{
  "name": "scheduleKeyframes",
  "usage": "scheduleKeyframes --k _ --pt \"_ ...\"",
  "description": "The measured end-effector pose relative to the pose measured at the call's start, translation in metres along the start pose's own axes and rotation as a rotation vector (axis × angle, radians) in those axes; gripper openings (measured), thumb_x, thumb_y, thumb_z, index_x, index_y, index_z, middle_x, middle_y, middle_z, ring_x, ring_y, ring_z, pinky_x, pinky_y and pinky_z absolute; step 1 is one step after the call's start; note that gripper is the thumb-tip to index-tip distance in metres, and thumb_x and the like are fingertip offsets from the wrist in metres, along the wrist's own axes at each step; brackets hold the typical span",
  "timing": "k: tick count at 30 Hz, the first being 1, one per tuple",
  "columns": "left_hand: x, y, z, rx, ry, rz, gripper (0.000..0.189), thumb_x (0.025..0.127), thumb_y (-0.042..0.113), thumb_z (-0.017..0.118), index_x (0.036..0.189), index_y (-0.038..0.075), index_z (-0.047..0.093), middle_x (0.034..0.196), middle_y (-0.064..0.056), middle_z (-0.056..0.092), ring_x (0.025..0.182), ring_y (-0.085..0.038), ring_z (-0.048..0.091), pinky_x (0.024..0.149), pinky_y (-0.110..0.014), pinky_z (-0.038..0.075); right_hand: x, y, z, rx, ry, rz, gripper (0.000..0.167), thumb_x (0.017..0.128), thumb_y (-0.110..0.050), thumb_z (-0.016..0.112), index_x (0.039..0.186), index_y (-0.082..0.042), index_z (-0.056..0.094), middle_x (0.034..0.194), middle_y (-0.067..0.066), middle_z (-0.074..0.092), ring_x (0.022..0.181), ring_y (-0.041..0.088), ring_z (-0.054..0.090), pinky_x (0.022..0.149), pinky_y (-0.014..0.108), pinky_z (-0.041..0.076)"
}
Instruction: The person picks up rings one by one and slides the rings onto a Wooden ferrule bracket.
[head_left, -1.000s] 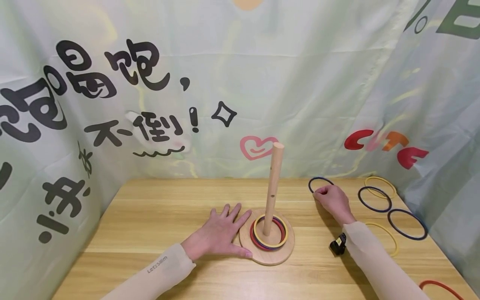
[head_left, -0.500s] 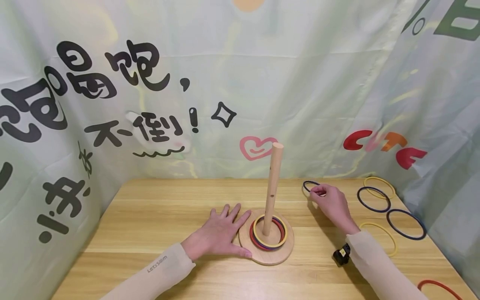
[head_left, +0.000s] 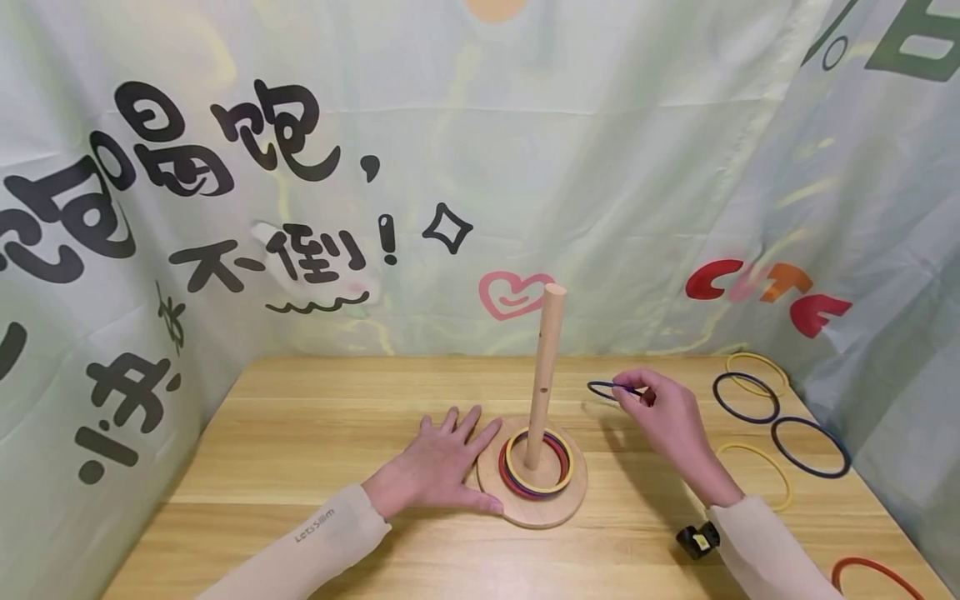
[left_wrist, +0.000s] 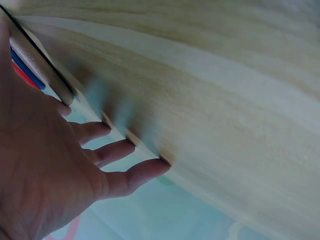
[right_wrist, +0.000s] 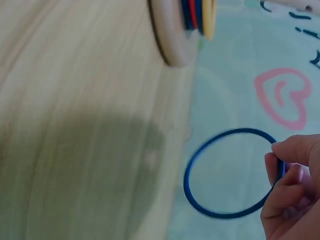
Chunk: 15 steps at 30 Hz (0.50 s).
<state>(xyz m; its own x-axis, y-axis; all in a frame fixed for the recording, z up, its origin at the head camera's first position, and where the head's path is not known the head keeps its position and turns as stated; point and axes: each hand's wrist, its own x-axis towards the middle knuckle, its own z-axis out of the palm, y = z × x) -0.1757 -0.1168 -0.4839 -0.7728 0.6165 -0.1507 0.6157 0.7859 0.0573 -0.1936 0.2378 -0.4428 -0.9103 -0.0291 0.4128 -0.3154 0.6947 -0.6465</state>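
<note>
My right hand (head_left: 670,417) pinches a dark blue ring (right_wrist: 186,175) at its near side, holding it above the table to the right of a wooden post. In the right wrist view, thumb and fingers meet on the ring's edge. The upright post (head_left: 546,375) stands on a round wooden base (head_left: 543,515). Around its foot lies a stack of rings with a yellow ring (head_left: 572,471) on top and red and blue ones beneath. My left hand (head_left: 442,467) lies with spread fingers on the table, thumb and fingertips against the left edge of the base.
On the right side lie a far yellow ring (head_left: 783,375), a blue ring (head_left: 750,419) overlapping it, another blue ring (head_left: 813,475), a nearer yellow ring (head_left: 787,492) and a red ring (head_left: 873,562). A printed curtain (head_left: 600,192) hangs behind the wooden table (head_left: 300,450).
My right hand has lifted the blue ring off the table and carried it left, towards the post. The left hand has stayed at the base.
</note>
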Motion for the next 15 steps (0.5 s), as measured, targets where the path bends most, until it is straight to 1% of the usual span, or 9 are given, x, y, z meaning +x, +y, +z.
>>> scheduleKeyframes --k 4,7,10,15 --pt "0.0 0.001 -0.001 0.001 -0.001 0.006 0.124 0.084 0.1 0.048 0.177 0.022 0.02 0.177 -0.023 0.024 0.154 -0.056 0.034 0.109 -0.081 0.036 -0.008 -0.012 -0.007 0.025 0.029 -0.101 0.009 0.1 -0.007 0.081 0.107 -0.012 0.08 0.084 -0.003 0.067 0.058 0.011 0.05 0.051 0.025 0.039" --pt "0.0 0.001 -0.001 -0.011 -0.006 0.004 0.124 0.084 0.099 0.05 0.177 0.023 0.02 0.177 -0.023 0.023 0.154 -0.056 0.033 0.109 -0.081 0.035 -0.014 -0.023 -0.013 0.055 0.053 -0.14 0.012 0.1 -0.004 0.081 0.109 -0.013 0.079 0.083 -0.004 0.066 0.056 0.011 0.049 0.049 0.023 0.039" --pt "-0.001 0.002 -0.002 -0.018 -0.008 0.001 0.124 0.084 0.099 0.05 0.177 0.023 0.02 0.177 -0.022 0.023 0.154 -0.056 0.033 0.109 -0.081 0.035 -0.018 -0.035 -0.021 0.079 0.094 -0.17 0.015 0.1 -0.003 0.08 0.11 -0.014 0.08 0.078 -0.004 0.064 0.055 0.011 0.049 0.049 0.022 0.038" --pt "0.0 0.002 -0.002 -0.008 0.001 0.005 0.123 0.085 0.098 0.05 0.177 0.023 0.022 0.177 -0.022 0.025 0.153 -0.055 0.035 0.108 -0.08 0.037 -0.021 -0.055 -0.032 0.115 0.169 -0.234 0.02 0.097 0.003 0.081 0.111 -0.011 0.081 0.077 -0.005 0.066 0.059 0.009 0.052 0.054 0.018 0.04"
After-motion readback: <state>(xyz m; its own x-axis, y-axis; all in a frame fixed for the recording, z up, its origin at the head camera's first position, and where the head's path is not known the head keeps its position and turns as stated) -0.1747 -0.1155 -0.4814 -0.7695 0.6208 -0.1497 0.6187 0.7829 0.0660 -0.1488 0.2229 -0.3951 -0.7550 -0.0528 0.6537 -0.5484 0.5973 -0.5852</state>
